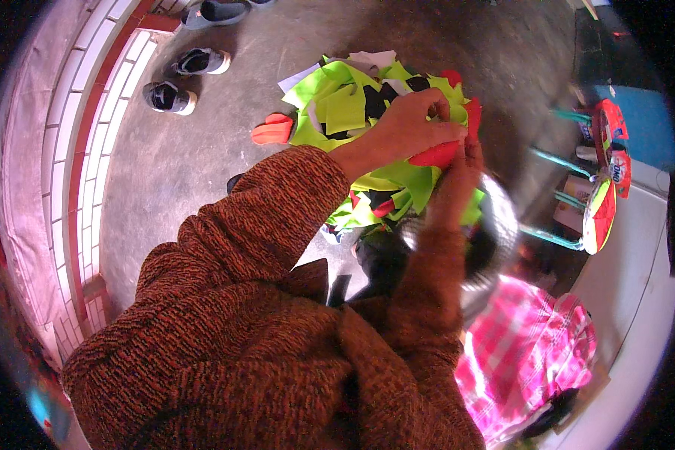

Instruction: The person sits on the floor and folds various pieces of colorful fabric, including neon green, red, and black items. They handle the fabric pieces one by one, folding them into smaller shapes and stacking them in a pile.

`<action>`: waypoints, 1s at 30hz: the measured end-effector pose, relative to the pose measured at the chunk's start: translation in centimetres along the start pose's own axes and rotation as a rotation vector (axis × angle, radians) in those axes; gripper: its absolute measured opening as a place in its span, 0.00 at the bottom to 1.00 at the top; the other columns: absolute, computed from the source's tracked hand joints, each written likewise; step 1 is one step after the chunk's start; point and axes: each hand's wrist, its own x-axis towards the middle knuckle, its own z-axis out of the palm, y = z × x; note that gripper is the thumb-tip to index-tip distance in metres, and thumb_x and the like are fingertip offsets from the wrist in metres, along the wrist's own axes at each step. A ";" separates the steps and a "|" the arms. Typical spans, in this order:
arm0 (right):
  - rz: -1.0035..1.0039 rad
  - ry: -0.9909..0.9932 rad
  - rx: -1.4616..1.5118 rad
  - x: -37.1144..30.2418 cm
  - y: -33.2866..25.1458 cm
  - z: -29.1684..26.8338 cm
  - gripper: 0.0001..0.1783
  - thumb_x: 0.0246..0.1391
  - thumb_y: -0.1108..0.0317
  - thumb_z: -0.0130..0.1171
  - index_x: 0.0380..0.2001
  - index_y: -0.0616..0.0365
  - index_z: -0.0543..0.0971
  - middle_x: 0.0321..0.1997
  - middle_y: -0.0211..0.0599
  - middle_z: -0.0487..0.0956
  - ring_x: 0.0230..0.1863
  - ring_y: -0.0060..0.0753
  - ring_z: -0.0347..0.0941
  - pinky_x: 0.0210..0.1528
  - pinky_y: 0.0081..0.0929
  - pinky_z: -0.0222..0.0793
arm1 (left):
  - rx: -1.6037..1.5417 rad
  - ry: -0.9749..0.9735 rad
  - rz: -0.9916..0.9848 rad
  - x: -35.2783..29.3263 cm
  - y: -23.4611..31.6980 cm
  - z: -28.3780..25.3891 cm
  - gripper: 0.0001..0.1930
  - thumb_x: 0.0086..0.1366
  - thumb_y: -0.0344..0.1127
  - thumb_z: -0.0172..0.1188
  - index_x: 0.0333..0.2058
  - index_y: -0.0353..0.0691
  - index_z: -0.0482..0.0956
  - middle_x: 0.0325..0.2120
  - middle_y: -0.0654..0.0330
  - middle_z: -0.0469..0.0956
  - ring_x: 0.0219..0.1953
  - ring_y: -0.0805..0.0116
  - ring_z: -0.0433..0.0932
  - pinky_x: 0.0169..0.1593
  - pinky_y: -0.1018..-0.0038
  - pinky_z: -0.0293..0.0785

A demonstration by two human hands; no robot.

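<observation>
Left hand (416,122) and right hand (463,166) pinch a red cloth (435,155) above the scrap heap's (337,105) right side, seemingly best held taut between close fingertips.

Shadowed floor (521,82), white glare right of centre, curved edges.

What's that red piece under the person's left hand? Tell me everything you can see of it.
The red piece is bright, plain and looks like cloth. It shows just below the left hand, its right end at the right hand, above a heap of mostly lime-green scraps. Fingers hide part of it, so its full outline is unclear.
</observation>
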 end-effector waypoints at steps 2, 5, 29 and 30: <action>-0.054 0.001 -0.055 0.0 0.3 0.0 0.15 0.54 0.71 0.49 0.45 0.65 0.71 0.46 0.39 0.72 0.44 0.29 0.68 0.47 0.24 0.64 | 0.068 -0.032 0.003 0.0 0.6 -0.3 0.15 0.54 0.43 0.59 0.30 0.35 0.74 0.27 0.55 0.76 0.30 0.67 0.74 0.35 0.72 0.69; -0.142 -0.024 -0.121 0.1 1.1 -0.1 0.14 0.54 0.71 0.50 0.44 0.65 0.72 0.44 0.37 0.73 0.42 0.29 0.68 0.45 0.24 0.65 | 0.101 -0.037 -0.004 0.0 0.7 -0.5 0.15 0.54 0.43 0.59 0.29 0.34 0.74 0.27 0.54 0.76 0.30 0.66 0.75 0.35 0.72 0.69; 0.056 0.034 0.132 -0.4 0.2 0.7 0.14 0.55 0.61 0.49 0.39 0.60 0.71 0.37 0.32 0.74 0.37 0.27 0.70 0.41 0.25 0.67 | -0.220 -0.211 -0.048 -0.4 0.8 -1.2 0.06 0.51 0.30 0.54 0.30 0.37 0.74 0.31 0.54 0.75 0.34 0.61 0.75 0.40 0.71 0.70; 0.089 0.043 0.190 -0.6 -0.2 1.0 0.15 0.55 0.60 0.49 0.40 0.60 0.71 0.39 0.33 0.74 0.39 0.29 0.70 0.43 0.26 0.67 | -0.129 -0.211 0.083 -0.6 0.8 -1.5 0.07 0.51 0.29 0.54 0.31 0.37 0.74 0.32 0.54 0.75 0.36 0.58 0.75 0.41 0.69 0.70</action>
